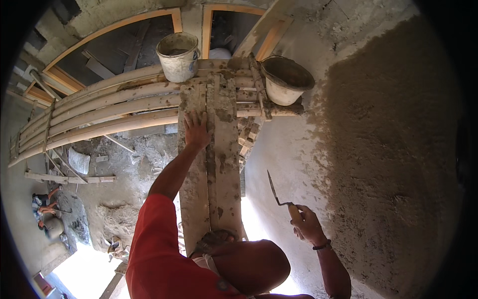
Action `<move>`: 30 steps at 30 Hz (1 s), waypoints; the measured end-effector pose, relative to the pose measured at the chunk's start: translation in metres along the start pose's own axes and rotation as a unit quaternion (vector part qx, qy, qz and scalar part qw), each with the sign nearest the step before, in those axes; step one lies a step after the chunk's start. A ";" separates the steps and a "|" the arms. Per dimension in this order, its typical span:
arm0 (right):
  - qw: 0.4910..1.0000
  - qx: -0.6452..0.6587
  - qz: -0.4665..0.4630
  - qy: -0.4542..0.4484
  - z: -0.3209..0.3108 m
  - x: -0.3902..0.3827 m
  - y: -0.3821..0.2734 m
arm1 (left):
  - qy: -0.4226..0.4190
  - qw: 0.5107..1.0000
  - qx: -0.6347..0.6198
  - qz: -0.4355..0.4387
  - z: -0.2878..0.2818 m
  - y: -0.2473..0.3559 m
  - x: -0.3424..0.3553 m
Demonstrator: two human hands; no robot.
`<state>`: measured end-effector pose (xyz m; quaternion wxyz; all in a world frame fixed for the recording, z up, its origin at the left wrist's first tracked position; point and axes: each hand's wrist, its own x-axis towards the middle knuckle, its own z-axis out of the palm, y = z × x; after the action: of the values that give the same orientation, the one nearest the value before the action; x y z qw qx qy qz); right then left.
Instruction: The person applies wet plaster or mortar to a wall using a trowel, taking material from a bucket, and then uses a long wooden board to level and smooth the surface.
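Trowel (273,189): thin pointed metal blade ahead of right grip (308,225), which pinches its pale handle (295,213) | left grip (197,131) spread on mortar-stained plank (193,174) | coarse brown plaster (393,144) right of right grip

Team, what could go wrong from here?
1. The left hand presses on planks whose far ends overlap the wooden poles; they might shift under load.
2. The right hand holds the trowel out past the planks' edge, so it could fall if it slips.
3. The tapered bucket is by the pole ends; a knock might tip it.
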<state>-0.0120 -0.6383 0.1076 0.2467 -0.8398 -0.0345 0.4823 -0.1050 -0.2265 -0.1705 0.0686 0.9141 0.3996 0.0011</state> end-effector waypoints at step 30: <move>0.639 -0.492 -0.348 0.478 -0.014 0.374 -0.291 | -0.003 0.999 -0.038 -0.004 -0.007 0.003 0.007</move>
<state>0.2506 -0.2780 -0.0529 -0.0715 -0.8765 -0.4338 -0.1961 -0.0983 -0.2226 -0.1639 0.1048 0.9093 0.4026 0.0137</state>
